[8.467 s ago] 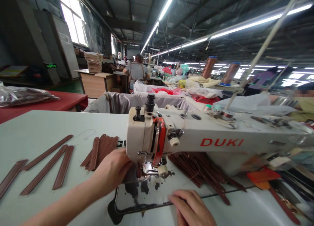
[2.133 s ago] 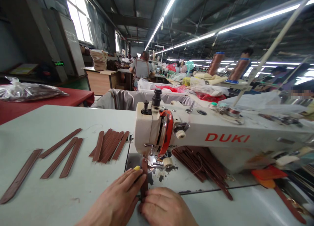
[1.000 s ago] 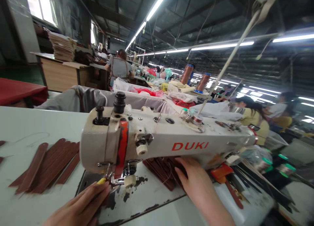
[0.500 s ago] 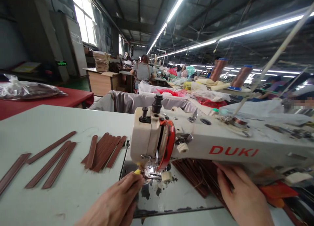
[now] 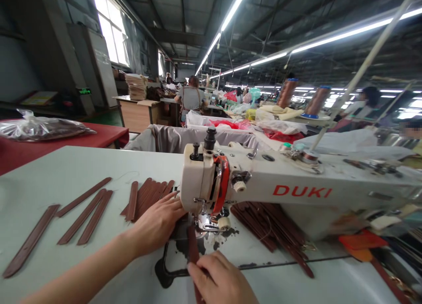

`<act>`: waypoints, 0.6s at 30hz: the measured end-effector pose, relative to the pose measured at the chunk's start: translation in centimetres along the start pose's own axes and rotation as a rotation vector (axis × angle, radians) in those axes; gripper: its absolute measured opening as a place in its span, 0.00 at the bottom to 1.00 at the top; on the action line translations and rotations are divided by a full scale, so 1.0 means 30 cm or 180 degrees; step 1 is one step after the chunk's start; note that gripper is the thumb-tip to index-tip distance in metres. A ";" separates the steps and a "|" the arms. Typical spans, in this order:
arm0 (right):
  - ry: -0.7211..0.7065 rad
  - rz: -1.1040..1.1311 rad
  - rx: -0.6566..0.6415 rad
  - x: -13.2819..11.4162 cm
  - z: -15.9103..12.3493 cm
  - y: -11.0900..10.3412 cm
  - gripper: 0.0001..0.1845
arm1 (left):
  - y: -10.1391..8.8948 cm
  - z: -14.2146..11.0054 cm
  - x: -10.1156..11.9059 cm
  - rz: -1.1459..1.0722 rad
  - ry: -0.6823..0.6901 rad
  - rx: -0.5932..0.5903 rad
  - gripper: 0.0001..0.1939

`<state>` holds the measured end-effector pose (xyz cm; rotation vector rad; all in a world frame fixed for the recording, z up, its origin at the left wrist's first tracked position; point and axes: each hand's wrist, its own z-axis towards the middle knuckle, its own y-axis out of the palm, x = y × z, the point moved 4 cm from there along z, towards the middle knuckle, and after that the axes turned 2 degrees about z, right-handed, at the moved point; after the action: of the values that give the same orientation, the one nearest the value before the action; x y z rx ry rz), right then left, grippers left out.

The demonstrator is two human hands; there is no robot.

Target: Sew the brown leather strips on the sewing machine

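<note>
My right hand (image 5: 224, 280) is closed around a brown leather strap (image 5: 193, 244) at the front of the sewing machine (image 5: 244, 181). The strap's far end lies just left of the presser foot (image 5: 208, 225). My left hand (image 5: 156, 227) reaches along the left side of the machine head, fingers stretched out and apart from the strap; some fingertips are hard to see against the head. Beneath the machine arm lies a pile of brown straps (image 5: 270, 222). More straps (image 5: 153, 196) lie fanned on the table behind my left hand.
Several separate straps (image 5: 31, 240) rest on the left of the pale table (image 5: 108, 163). A black curved part (image 5: 164, 271) shows at the bed's front left corner. Thread cones (image 5: 316, 102) stand behind the machine. A bagged bundle (image 5: 42, 127) sits on the red table.
My right hand has come from the pile under the arm to the front of the needle area, now with a strap. My left hand has moved from the presser foot back and left.
</note>
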<state>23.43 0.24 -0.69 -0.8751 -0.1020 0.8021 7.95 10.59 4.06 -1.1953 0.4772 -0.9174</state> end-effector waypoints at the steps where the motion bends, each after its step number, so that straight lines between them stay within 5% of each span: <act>1: 0.0188 -0.0001 -0.0214 0.014 -0.004 0.026 0.10 | -0.007 -0.026 -0.005 0.0049 0.0005 -0.0008 0.24; 6: 0.0694 0.0021 0.0087 0.030 -0.015 0.035 0.21 | 0.010 -0.149 0.068 0.0412 -0.0148 0.0423 0.31; 11: 0.0736 -0.0122 0.0362 0.013 0.005 0.024 0.27 | 0.074 -0.152 0.183 -0.0067 0.0106 0.0540 0.33; 14: 0.0742 -0.0124 0.0486 0.004 0.021 0.030 0.29 | 0.086 -0.134 0.177 -0.0185 0.0115 0.0449 0.30; 18: 0.1174 -0.0261 0.1138 -0.002 0.009 0.066 0.33 | 0.096 -0.128 0.156 -0.0230 0.0057 0.0289 0.30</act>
<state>22.12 1.12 -1.92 -0.6606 0.3202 0.5487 8.77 4.80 0.75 -1.1284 0.4048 -1.0022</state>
